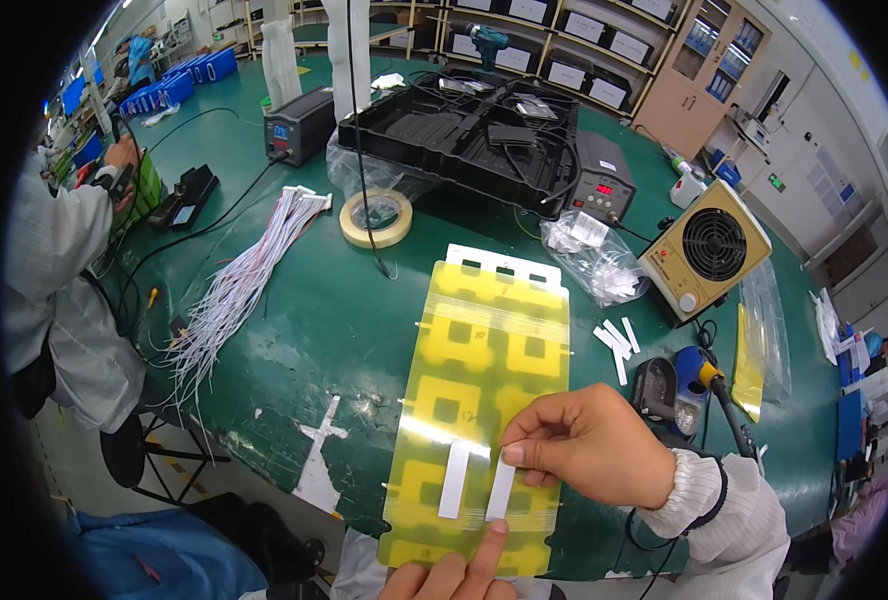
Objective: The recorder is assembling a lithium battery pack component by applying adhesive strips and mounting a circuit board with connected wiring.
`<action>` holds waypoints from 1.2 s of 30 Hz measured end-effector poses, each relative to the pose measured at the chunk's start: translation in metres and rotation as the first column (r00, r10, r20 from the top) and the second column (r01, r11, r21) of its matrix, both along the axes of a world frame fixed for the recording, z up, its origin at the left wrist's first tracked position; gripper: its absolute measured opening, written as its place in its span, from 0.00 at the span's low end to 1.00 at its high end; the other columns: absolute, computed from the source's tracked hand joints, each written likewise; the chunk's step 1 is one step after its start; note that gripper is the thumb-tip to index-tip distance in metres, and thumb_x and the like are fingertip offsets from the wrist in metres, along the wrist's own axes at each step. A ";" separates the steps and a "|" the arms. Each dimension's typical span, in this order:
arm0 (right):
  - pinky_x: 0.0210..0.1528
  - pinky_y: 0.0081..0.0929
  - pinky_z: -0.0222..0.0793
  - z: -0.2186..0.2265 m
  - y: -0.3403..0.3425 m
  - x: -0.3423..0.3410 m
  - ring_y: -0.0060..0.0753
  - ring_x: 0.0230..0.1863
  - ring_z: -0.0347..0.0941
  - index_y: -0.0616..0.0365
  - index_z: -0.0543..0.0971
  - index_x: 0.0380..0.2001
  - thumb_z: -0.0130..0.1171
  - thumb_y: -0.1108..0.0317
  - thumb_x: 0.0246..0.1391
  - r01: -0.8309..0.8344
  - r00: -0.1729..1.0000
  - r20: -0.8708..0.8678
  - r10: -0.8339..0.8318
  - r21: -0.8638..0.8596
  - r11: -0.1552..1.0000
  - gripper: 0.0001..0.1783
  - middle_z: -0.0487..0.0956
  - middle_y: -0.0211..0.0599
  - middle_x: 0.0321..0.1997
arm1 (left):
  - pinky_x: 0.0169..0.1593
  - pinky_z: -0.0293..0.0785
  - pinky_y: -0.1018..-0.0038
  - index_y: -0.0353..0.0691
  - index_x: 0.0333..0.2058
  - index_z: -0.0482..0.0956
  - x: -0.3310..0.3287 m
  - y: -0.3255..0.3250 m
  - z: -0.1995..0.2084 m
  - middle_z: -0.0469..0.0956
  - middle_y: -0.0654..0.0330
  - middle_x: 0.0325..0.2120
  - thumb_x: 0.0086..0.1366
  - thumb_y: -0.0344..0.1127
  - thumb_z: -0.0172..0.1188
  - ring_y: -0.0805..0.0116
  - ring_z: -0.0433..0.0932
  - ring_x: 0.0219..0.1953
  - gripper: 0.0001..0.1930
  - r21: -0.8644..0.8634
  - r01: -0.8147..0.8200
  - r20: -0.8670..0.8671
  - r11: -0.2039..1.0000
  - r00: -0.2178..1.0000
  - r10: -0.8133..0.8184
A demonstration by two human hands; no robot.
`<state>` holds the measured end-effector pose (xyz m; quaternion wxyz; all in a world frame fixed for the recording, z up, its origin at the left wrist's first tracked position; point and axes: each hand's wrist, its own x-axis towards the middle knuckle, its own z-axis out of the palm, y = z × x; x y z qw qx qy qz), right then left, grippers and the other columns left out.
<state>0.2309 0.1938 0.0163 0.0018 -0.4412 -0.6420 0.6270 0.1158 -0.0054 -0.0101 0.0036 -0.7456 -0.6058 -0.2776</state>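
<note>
Green matting covers the table (294,330), and a yellow patterned sheet (489,340) lies on it with its long axis running away from the person. Near the sheet's close end, two white strips lie side by side, both parallel to that axis. The right hand (589,445) comes in from the right, its grip a narrow thumb-and-finger pinch closed on the top end of the right white strip (501,490). The left hand (454,578) rises from the lower edge, one fingertip pressing the same strip's bottom end, not grasping. So the strip spans between the two hands, below the right grip. The left white strip (454,480) lies just beside it, untouched.
</note>
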 end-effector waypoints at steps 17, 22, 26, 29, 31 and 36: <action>0.31 0.20 0.76 0.001 -0.006 0.001 0.22 0.28 0.81 0.69 0.81 0.37 0.63 0.71 0.57 -0.014 0.999 -0.048 0.019 0.106 0.994 0.10 0.84 0.38 0.28 | 0.35 0.67 0.63 0.32 0.34 0.80 -0.001 0.002 0.006 0.78 0.44 0.51 0.68 0.66 0.44 0.55 0.75 0.30 0.35 -0.085 0.028 -0.043 0.996 0.999 -0.032; 0.32 0.21 0.77 0.004 -0.008 0.000 0.22 0.28 0.81 0.70 0.81 0.37 0.64 0.70 0.57 -0.018 0.999 -0.025 0.021 0.128 0.992 0.11 0.84 0.39 0.28 | 0.34 0.66 0.64 0.33 0.33 0.80 -0.001 0.001 0.005 0.78 0.43 0.51 0.68 0.66 0.45 0.54 0.74 0.30 0.35 -0.077 0.038 -0.064 0.996 0.997 -0.043; 0.32 0.22 0.76 0.005 -0.010 0.000 0.23 0.28 0.81 0.69 0.82 0.38 0.64 0.69 0.57 -0.023 0.999 -0.024 0.026 0.152 0.988 0.11 0.84 0.40 0.27 | 0.33 0.66 0.63 0.33 0.32 0.80 -0.002 0.001 0.005 0.78 0.43 0.51 0.68 0.65 0.45 0.54 0.75 0.31 0.35 -0.077 0.041 -0.055 0.996 0.997 -0.046; 0.33 0.28 0.76 0.007 -0.014 -0.001 0.33 0.29 0.82 0.67 0.81 0.38 0.66 0.68 0.54 -0.126 0.992 0.043 0.119 0.310 0.942 0.12 0.83 0.39 0.28 | 0.33 0.66 0.63 0.33 0.31 0.80 -0.002 0.001 0.004 0.78 0.42 0.50 0.68 0.65 0.45 0.54 0.75 0.31 0.34 -0.071 0.047 -0.067 0.996 0.996 -0.052; 0.37 0.35 0.74 -0.002 -0.025 0.003 0.43 0.33 0.79 0.63 0.79 0.40 0.68 0.67 0.50 -0.168 0.981 0.023 0.194 0.611 0.773 0.15 0.80 0.38 0.30 | 0.33 0.66 0.64 0.33 0.31 0.80 -0.002 0.002 0.003 0.78 0.41 0.50 0.69 0.64 0.45 0.53 0.75 0.31 0.34 -0.040 0.050 -0.066 0.998 0.996 -0.052; 0.43 0.40 0.70 -0.012 0.003 -0.007 0.50 0.43 0.72 0.58 0.76 0.43 0.66 0.71 0.49 0.029 0.991 0.019 -0.132 0.936 0.352 0.17 0.75 0.36 0.31 | 0.33 0.65 0.64 0.35 0.27 0.77 0.004 0.006 0.004 0.79 0.41 0.49 0.66 0.65 0.48 0.55 0.74 0.30 0.33 -0.005 0.043 -0.047 0.999 0.998 -0.043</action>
